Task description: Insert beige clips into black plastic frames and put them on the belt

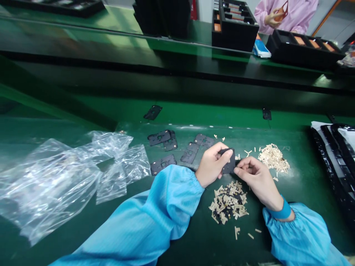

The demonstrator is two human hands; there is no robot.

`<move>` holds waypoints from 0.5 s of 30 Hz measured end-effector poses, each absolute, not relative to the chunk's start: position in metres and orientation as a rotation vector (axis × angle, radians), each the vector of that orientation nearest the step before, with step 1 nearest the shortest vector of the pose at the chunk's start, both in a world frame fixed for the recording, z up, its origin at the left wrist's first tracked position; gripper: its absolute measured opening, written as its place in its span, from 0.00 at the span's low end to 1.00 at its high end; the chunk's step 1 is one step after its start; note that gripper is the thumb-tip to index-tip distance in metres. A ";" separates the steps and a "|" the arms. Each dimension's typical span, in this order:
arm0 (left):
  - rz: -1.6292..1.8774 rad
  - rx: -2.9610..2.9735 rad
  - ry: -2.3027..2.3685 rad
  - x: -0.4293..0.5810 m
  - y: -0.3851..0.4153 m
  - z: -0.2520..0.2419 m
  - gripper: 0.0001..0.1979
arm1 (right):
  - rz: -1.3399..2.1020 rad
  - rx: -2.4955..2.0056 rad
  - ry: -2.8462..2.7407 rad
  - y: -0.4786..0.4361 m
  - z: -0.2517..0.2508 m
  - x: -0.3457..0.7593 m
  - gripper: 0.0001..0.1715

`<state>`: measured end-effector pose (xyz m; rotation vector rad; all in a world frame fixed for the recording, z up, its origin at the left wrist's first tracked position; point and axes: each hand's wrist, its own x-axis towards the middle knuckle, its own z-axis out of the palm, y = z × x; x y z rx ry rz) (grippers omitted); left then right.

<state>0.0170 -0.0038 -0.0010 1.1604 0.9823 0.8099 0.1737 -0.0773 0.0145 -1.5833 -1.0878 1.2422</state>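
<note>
My left hand (212,164) grips a thin black plastic plate (229,166) upright, thumb across its top. Close by its right edge, my right hand (256,181) has thumb and forefinger pinched together; whatever is between them is too small to make out. Just below the hands lies a heap of small beige and black strips (229,202). A second heap, of paler beige bits (274,158), sits beyond my right hand. Several similar flat black plates with cutouts (190,152) are spread on the green table to the left of my left hand.
Crumpled clear plastic bags (55,181) cover the left side. Black trays in plastic (335,159) stand at the right edge. A raised shelf (166,66) runs across the back, carrying black bins (235,26). Behind it, a person in pink (301,14) holds an orange-brown piece.
</note>
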 end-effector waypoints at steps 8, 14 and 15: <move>0.856 1.124 0.936 0.018 -0.005 -0.002 0.12 | 1.516 -1.330 -0.832 -0.078 0.013 0.179 0.19; 0.846 1.138 0.931 0.018 -0.007 -0.005 0.15 | 1.570 -1.254 -0.803 -0.080 0.010 0.175 0.19; 0.845 1.137 0.925 0.018 -0.007 -0.005 0.15 | 1.581 -1.239 -0.797 -0.080 0.010 0.174 0.19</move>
